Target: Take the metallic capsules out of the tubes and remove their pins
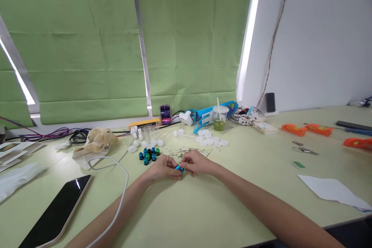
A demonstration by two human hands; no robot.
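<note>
Near the middle of the table, my left hand pinches a small blue piece between its fingers. My right hand meets it from the right, its fingers closed at the same piece; whatever else its fingertips hold is too small to make out. Just left of my hands stands a cluster of several blue, green and black small parts. Behind the hands lies a loose pile of thin metal pieces. Several round white caps are spread farther back.
A large black phone lies front left, with a white cable crossing above my left forearm. A clear cup of green drink stands at the back. Scissors, orange pieces and white paper lie to the right.
</note>
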